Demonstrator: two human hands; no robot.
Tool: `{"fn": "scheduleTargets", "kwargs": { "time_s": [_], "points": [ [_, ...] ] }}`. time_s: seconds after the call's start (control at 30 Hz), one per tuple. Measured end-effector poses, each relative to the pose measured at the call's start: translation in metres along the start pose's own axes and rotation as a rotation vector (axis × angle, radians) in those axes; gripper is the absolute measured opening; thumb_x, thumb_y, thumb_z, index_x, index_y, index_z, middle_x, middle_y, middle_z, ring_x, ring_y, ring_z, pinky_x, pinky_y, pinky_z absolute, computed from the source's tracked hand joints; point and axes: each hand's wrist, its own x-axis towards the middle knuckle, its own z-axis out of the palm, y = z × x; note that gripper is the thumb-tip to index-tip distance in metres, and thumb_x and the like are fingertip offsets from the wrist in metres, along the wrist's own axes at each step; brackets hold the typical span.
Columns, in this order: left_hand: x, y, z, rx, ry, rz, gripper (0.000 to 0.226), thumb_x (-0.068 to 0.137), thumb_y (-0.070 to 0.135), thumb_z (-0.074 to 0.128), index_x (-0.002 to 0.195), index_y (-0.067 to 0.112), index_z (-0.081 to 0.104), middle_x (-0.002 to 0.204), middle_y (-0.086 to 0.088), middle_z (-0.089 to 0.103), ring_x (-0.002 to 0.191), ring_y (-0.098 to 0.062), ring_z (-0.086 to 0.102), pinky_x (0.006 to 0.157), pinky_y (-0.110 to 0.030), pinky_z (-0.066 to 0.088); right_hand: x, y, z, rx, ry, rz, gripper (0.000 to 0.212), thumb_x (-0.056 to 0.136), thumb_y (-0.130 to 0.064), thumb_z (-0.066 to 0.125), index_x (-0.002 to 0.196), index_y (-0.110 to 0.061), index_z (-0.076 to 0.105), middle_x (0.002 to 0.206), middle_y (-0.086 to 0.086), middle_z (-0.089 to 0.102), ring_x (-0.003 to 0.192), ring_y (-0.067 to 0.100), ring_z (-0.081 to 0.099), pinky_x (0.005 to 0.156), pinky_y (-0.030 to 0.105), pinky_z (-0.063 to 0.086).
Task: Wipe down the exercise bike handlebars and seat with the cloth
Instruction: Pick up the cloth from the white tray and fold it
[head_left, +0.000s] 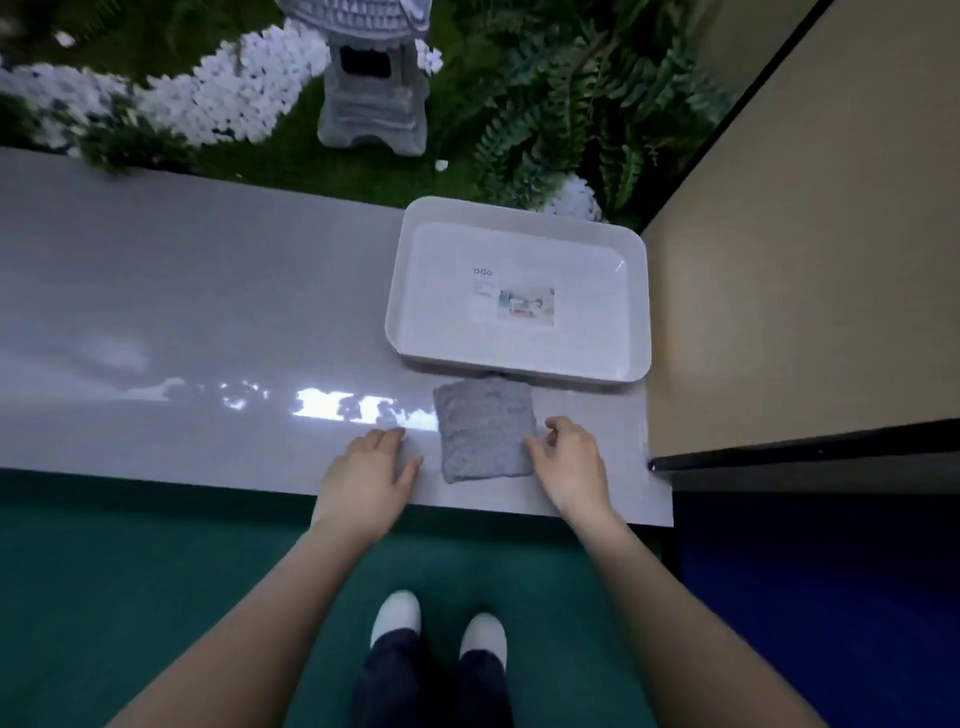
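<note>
A folded grey cloth (485, 428) lies flat on a glossy white ledge (208, 312), near its front edge. My left hand (370, 470) rests flat on the ledge just left of the cloth, fingers spread, holding nothing. My right hand (569, 462) sits at the cloth's right edge with fingers curled and fingertips touching or nearly touching it; it holds nothing. No exercise bike is in view.
A white plastic tray (410, 291) with a label inside stands just behind the cloth. A beige wall panel (805, 260) closes off the right side. Beyond the ledge are ferns, white pebbles and a stone lantern (371, 104). Green floor and my white shoes lie below.
</note>
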Motion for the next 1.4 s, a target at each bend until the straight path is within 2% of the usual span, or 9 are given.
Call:
{"fn": "scheduleTargets", "kwargs": {
  "time_s": [0.23, 0.33, 0.43, 0.6, 0.8, 1.0, 1.17, 1.27, 1.4],
  "points": [
    [0.001, -0.010, 0.019, 0.043, 0.061, 0.090, 0.045, 0.099, 0.034, 0.041, 0.138, 0.013, 0.042, 0.135, -0.005, 0.050, 0.119, -0.025, 0.046, 0.096, -0.038, 0.042, 0.014, -0.013, 0.022, 0.236, 0.074, 0.173, 0.041, 0.091, -0.037, 0.060, 0.117, -0.007, 0.053, 0.109, 0.008, 0.058, 0.104, 0.027, 0.054, 0.086, 0.035, 0.045],
    [-0.001, -0.014, 0.016, 0.022, 0.089, 0.085, 0.043, 0.099, 0.033, 0.042, 0.136, 0.012, 0.045, 0.133, -0.006, 0.052, 0.118, -0.026, 0.048, 0.095, -0.039, 0.042, 0.019, -0.021, 0.027, 0.318, 0.045, 0.319, 0.025, 0.089, -0.034, 0.063, 0.084, -0.012, 0.053, 0.082, 0.001, 0.055, 0.084, 0.025, 0.053, 0.070, 0.028, 0.039],
    [-0.002, -0.017, 0.009, -0.012, 0.103, 0.069, 0.042, 0.099, 0.033, 0.042, 0.136, 0.012, 0.047, 0.133, -0.005, 0.052, 0.120, -0.025, 0.047, 0.096, -0.039, 0.042, 0.015, -0.028, 0.027, 0.369, 0.054, 0.332, 0.035, 0.089, -0.027, 0.062, 0.064, -0.018, 0.040, 0.065, -0.005, 0.044, 0.073, 0.024, 0.048, 0.064, 0.026, 0.033],
    [-0.011, -0.013, -0.014, -0.158, 0.107, -0.009, 0.043, 0.099, 0.035, 0.042, 0.137, 0.016, 0.046, 0.140, -0.001, 0.047, 0.124, -0.021, 0.046, 0.099, -0.037, 0.041, -0.008, -0.046, 0.002, 0.516, 0.097, 0.133, 0.010, 0.089, -0.017, 0.061, 0.092, -0.017, 0.052, 0.068, -0.008, 0.044, 0.063, 0.012, 0.044, 0.057, 0.023, 0.035],
    [-0.029, 0.015, -0.057, -0.386, 0.088, -0.029, 0.040, 0.098, 0.035, 0.045, 0.133, 0.016, 0.050, 0.130, -0.001, 0.054, 0.114, -0.018, 0.053, 0.094, -0.033, 0.043, -0.058, -0.085, -0.057, 0.700, 0.063, 0.016, 0.016, 0.090, -0.003, 0.053, 0.097, -0.017, 0.058, 0.066, 0.000, 0.046, 0.037, 0.000, 0.044, 0.036, 0.008, 0.032],
    [-0.056, 0.066, -0.118, -0.896, -0.045, -0.159, 0.037, 0.099, 0.041, 0.041, 0.116, 0.012, 0.058, 0.114, -0.009, 0.064, 0.099, -0.023, 0.060, 0.091, -0.035, 0.047, -0.114, -0.128, -0.125, 0.941, -0.020, -0.084, 0.016, 0.092, -0.003, 0.055, 0.096, -0.018, 0.060, 0.086, 0.007, 0.058, 0.071, 0.013, 0.053, 0.057, 0.017, 0.042],
    [-0.087, 0.097, -0.163, -1.529, -0.304, -0.166, 0.049, 0.098, 0.050, 0.039, 0.109, 0.009, 0.063, 0.106, -0.014, 0.070, 0.087, -0.023, 0.068, 0.067, -0.031, 0.053, -0.153, -0.155, -0.174, 1.214, -0.065, -0.148, 0.021, 0.093, -0.003, 0.055, 0.114, -0.007, 0.059, 0.100, 0.013, 0.067, 0.086, 0.021, 0.063, 0.075, 0.033, 0.047],
    [-0.100, 0.109, -0.185, -1.635, -0.158, -0.058, 0.037, 0.097, 0.037, 0.049, 0.111, 0.007, 0.064, 0.103, -0.013, 0.072, 0.088, -0.022, 0.070, 0.062, -0.029, 0.055, -0.166, -0.155, -0.193, 1.264, -0.035, -0.169, 0.024, 0.094, -0.003, 0.054, 0.117, -0.004, 0.058, 0.107, 0.016, 0.067, 0.093, 0.023, 0.064, 0.077, 0.030, 0.051],
    [-0.116, 0.118, -0.209, -1.348, 0.182, 0.117, 0.023, 0.097, 0.030, 0.052, 0.082, 0.014, 0.060, 0.070, 0.006, 0.065, 0.062, -0.001, 0.063, 0.047, -0.017, 0.046, -0.180, -0.150, -0.203, 1.232, -0.040, -0.146, 0.019, 0.095, -0.005, 0.052, 0.112, -0.003, 0.063, 0.102, 0.012, 0.070, 0.088, 0.016, 0.068, 0.066, 0.021, 0.053]
  ]
}}
